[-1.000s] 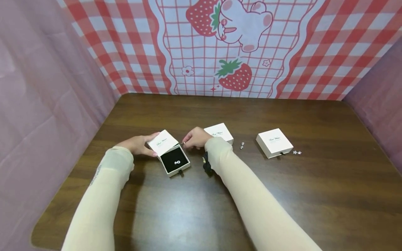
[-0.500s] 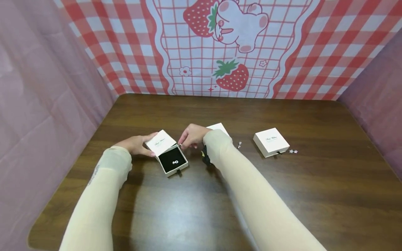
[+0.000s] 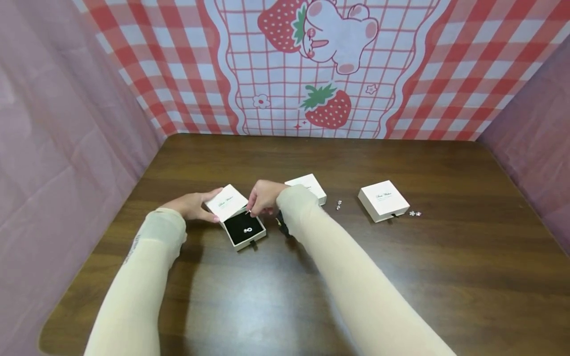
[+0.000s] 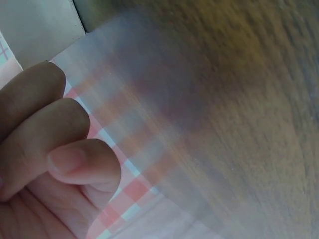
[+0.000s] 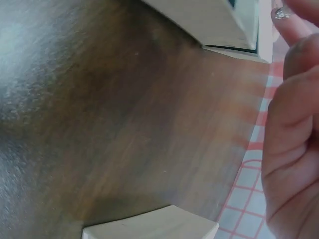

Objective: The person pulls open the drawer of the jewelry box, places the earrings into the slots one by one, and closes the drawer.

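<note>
Table point(image 3: 222, 296) bears the open box point(image 3: 251, 241); left hand point(image 3: 192, 206) grips its cover point(image 3: 226, 202), best held steady; right hand point(image 3: 264, 196) pinches what is probably a tiny earring point(image 5: 282, 13) over black lining point(image 3: 234, 227); set it gently beside the silvery piece point(image 3: 248, 230).

There are three boxes point(image 3: 384, 198) and one table point(image 3: 445, 277).

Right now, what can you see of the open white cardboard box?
The squarish white box, cardboard by its look, bears dark script lettering on top. Its shallow drawer is partly pulled out, showing a black lining, a shiny silver trinket and a dark pull tab. It sits angled on the brown wooden table, held by the left hand.
</note>
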The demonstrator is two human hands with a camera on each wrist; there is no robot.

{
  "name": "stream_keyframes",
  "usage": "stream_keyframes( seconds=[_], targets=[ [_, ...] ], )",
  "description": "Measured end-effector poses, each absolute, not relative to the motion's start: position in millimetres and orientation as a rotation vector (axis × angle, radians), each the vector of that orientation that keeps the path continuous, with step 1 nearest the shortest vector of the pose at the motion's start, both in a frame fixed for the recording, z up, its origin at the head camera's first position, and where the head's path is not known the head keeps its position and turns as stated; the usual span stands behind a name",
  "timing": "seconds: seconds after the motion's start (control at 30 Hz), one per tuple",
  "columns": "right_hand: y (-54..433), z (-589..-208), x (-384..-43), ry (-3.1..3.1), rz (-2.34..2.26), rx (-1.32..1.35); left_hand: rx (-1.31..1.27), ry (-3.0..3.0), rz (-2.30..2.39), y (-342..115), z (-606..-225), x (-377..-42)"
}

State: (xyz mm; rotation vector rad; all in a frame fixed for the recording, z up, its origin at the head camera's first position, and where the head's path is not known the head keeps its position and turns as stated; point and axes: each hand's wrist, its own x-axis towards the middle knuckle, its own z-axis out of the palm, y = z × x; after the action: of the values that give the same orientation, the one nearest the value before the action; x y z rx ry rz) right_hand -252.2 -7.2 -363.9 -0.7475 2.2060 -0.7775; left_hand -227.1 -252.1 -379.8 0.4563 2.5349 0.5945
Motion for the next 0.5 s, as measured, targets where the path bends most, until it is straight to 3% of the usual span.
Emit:
stream_keyframes(
  seconds=[0.5],
  targets=[
    [-20,-378,-249,2.360,-0.558,-0.787,0.462,2.533,0.613,-250,-378,-226]
  ],
)
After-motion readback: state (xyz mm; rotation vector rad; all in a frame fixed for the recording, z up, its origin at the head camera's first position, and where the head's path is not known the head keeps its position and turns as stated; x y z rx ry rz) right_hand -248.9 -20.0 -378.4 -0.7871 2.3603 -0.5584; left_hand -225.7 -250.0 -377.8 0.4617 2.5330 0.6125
